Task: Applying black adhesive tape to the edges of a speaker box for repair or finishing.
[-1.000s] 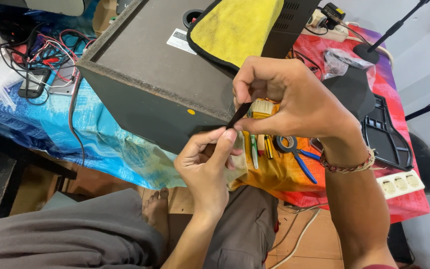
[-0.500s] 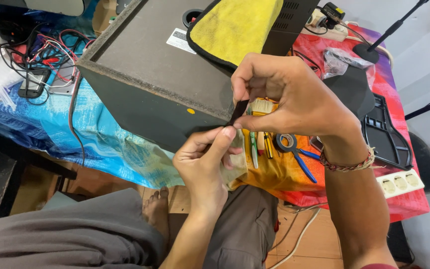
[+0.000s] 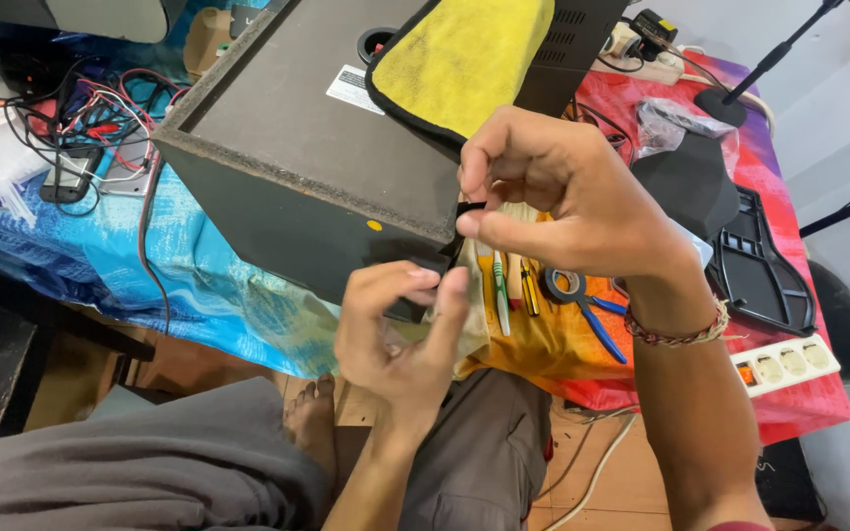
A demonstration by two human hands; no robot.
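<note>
White rectangular label (image 3: 353,88) atop dark speaker box (image 3: 297,157).

Table: cloth-covered table (image 3: 199,285), blue at left, red at right.
On it: dark speaker box (image 3: 317,167), tangled wires (image 3: 91,118), white power strip (image 3: 784,364).

A blue patterned cloth (image 3: 218,285) covers the table above a wooden floor (image 3: 632,472).

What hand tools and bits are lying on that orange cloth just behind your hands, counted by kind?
Green-handled screwdriver: 1
Yellow-and-black-handled tool: 1
Roll of black tape: 1
Blue-handled pliers: 1
Total: 4. Others may lie hidden behind the right hand and left hand, which pinch a black strip.
</note>
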